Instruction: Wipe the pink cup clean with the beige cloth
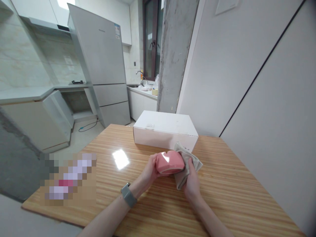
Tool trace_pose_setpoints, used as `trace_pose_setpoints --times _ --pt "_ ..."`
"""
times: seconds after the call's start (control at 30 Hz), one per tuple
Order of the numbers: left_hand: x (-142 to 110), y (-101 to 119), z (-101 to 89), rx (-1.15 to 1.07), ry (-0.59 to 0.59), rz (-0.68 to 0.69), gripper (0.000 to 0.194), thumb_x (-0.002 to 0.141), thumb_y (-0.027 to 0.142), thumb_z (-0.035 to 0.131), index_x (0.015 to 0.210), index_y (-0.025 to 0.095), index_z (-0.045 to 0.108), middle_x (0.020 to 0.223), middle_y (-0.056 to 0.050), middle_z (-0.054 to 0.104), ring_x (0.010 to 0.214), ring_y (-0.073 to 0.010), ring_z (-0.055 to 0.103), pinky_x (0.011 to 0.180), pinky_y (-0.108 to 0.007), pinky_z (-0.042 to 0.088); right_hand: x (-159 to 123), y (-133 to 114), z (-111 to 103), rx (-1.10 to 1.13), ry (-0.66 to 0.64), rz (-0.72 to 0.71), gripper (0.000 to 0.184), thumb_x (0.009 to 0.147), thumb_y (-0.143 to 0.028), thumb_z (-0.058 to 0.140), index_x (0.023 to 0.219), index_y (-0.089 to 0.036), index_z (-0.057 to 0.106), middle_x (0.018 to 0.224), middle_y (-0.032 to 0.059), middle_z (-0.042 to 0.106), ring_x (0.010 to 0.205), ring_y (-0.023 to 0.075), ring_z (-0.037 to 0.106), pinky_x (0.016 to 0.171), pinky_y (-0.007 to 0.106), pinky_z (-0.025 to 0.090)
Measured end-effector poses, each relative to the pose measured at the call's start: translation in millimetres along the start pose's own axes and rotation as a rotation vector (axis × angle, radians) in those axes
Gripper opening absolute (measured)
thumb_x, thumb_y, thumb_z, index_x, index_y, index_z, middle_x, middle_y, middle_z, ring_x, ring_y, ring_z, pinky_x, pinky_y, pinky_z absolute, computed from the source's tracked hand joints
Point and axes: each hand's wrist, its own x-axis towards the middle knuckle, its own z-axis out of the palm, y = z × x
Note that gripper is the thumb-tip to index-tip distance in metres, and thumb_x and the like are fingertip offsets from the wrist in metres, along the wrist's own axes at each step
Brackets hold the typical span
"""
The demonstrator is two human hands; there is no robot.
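Slippery-looking, fragile pink ceramic dish (170, 162), grip closed on both ends, left hand (149, 171) bare, right hand (192, 185) through soft beige cloth (182, 177)

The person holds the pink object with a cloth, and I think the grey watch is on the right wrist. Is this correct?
Not quite: the grey watch is on the left wrist, not the right, as the head view shows. The rest stands: the person holds the pink object with a cloth.

Glossy pink dish (170, 162) in beige cloth (181, 177)
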Motion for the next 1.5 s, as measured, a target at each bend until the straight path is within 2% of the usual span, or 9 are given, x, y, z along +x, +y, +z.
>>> trace_pose_setpoints --times 0.13,0.27,0.4,0.67,0.87,1.1,1.3,1.43,1.5 --pt "-1.9 1.2 3.1 -0.019 -0.104 0.067 0.045 0.088 0.044 0.052 0.126 0.019 0.057 0.12 -0.01 0.064 0.11 -0.0254 0.058 0.085 -0.035 0.049 -0.8 -7.4 7.6 0.09 0.003 0.079 0.04 0.077 -0.051 0.063 0.104 -0.022 0.068 0.11 0.0018 0.069 0.114 0.0213 0.058 0.099 0.035 0.046" --pt "-6.4 2.7 7.5 -0.121 -0.231 0.133 0.045 0.089 0.039 0.054 0.126 0.014 0.057 0.131 -0.011 0.057 0.125 -0.0253 0.047 0.106 -0.036 0.034 -3.4 -6.9 8.1 0.078 -0.017 0.088 0.042 0.076 -0.052 0.064 0.105 -0.022 0.068 0.11 0.0015 0.07 0.112 0.0227 0.059 0.098 0.036 0.047" --pt "-9.9 3.2 4.8 -0.169 -0.301 0.017 0.049 0.089 0.044 0.051 0.131 0.017 0.051 0.135 -0.012 0.053 0.123 -0.0291 0.049 0.101 -0.043 0.039 -3.7 -3.3 4.9 0.021 -0.04 0.124 0.047 0.074 -0.058 0.065 0.105 -0.023 0.068 0.107 0.0002 0.071 0.109 0.024 0.061 0.097 0.037 0.046" --pt "-8.4 3.7 4.5 -0.018 0.022 0.139 0.072 0.075 0.032 0.072 0.135 0.016 0.035 0.118 -0.014 0.06 0.098 -0.0216 0.059 0.085 -0.034 0.047 -10.9 -4.8 2.1 -0.2 -0.011 -0.043 0.043 0.072 -0.055 0.067 0.103 -0.025 0.07 0.113 0.0008 0.068 0.123 0.0235 0.05 0.112 0.038 0.028" --pt "-7.8 7.3 0.0 -0.096 -0.09 -0.005 0.073 0.083 0.043 0.059 0.144 0.02 0.026 0.135 -0.016 0.049 0.113 -0.0289 0.054 0.084 -0.042 0.05 -5.5 -8.3 0.1 -0.18 0.083 -0.044 0.044 0.075 -0.056 0.062 0.104 -0.023 0.068 0.112 0.0017 0.068 0.115 0.0223 0.056 0.101 0.035 0.042" --pt "-7.7 0.4 1.5 0.05 -0.092 0.044 0.079 0.069 0.041 0.078 0.135 0.013 0.043 0.125 -0.017 0.058 0.111 -0.0265 0.056 0.091 -0.034 0.044 3.0 -11.8 -0.1 0.023 0.098 0.156 0.041 0.071 -0.056 0.066 0.092 -0.021 0.069 0.09 0.0014 0.073 0.079 0.0217 0.068 0.076 0.034 0.055" --pt "-12.1 7.9 5.2 -0.082 -0.091 0.068 0.06 0.082 0.042 0.063 0.133 0.016 0.044 0.132 -0.013 0.054 0.111 -0.0233 0.055 0.089 -0.033 0.045 -0.9 1.3 -2.4 -0.067 -0.11 0.139 0.046 0.076 -0.057 0.063 0.105 -0.021 0.069 0.108 0.0017 0.07 0.101 0.0221 0.064 0.087 0.033 0.051" --pt "-15.8 16.6 7.0 -0.079 -0.061 0.013 0.061 0.084 0.041 0.06 0.136 0.016 0.039 0.134 -0.015 0.051 0.108 -0.0255 0.056 0.084 -0.038 0.05 -1.6 4.9 -5.4 -0.156 -0.132 0.119 0.048 0.079 -0.059 0.059 0.109 -0.023 0.068 0.113 0.0017 0.068 0.107 0.0223 0.062 0.092 0.034 0.049" --pt "-16.1 16.8 7.7 -0.043 -0.02 0.024 0.061 0.084 0.041 0.061 0.135 0.016 0.04 0.128 -0.015 0.055 0.103 -0.0244 0.058 0.08 -0.035 0.051 -4.3 3.5 -4.4 -0.212 -0.104 0.032 0.046 0.079 -0.058 0.06 0.107 -0.023 0.069 0.111 0.0023 0.069 0.107 0.0233 0.062 0.094 0.036 0.048"
